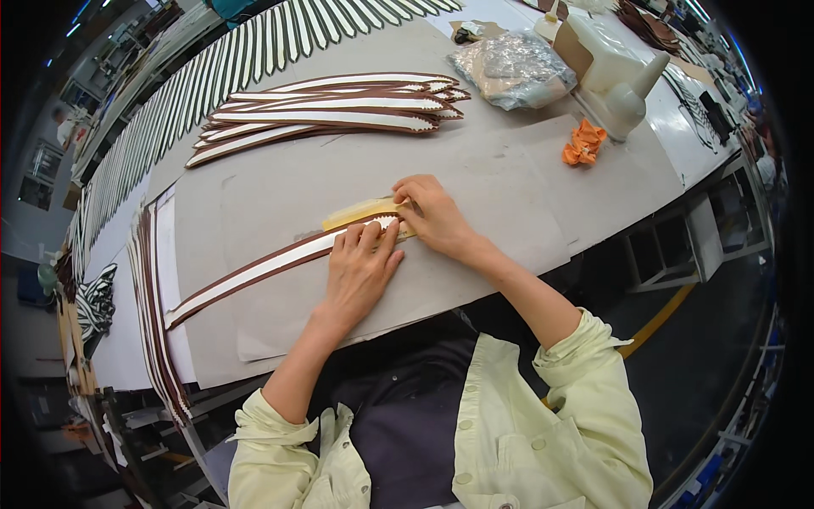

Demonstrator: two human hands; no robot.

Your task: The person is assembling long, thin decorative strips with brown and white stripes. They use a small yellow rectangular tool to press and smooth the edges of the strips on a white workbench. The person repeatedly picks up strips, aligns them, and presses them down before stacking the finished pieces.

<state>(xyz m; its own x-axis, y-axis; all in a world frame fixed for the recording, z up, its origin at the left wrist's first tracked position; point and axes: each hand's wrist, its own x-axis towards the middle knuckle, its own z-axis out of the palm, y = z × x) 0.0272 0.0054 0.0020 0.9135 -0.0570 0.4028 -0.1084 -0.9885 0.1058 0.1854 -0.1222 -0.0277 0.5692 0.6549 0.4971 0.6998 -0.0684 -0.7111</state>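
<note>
A long strip (263,270), white down the middle with brown edges, lies slantwise on the grey work surface. Its right end is toothed and narrows to a tip. My left hand (363,267) lies on the strip near that end, fingers stretched out and pressing it down. At the tip, my right hand (437,219) has its fingers bent together in a pinch; what sits between the fingertips is hidden. A yellowish, partly see-through flat piece (360,211) lies just beyond the strip, beside the right fingertips.
Beyond my hands is a pile of similar brown-edged strips (326,106). More strips (153,305) hang over the left edge. Dark-edged white strips (280,38) line the far side. Right of these are a clear plastic bag (513,69), a whitish bottle (625,106) and crumpled orange material (584,142).
</note>
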